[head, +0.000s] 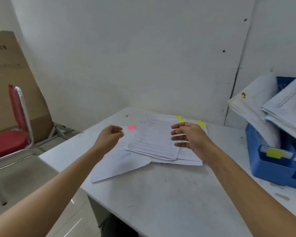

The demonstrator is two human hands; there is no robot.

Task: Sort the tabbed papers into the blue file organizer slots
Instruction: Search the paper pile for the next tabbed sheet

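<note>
The left hand (109, 136) and right hand (190, 136) hovered empty, fingers loose, above tabbed papers (154, 141) on the table (169, 194), blue file organizer (272, 168) at right.

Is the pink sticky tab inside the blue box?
No, the pink tab sticks out from a paper lying on the table, well left of the blue file organizer.

From my feed I count two hands, a left hand (109, 137) and a right hand (190, 137), one blue file organizer (273, 170), one pink tab (131, 127), at least two yellow tabs (179, 118) (the overlapping papers (152, 139) defy tallying), one yellow label (274, 153) on the organizer, one red chair (10, 139), one cardboard box (9, 74) and one counter (161, 194).
</note>
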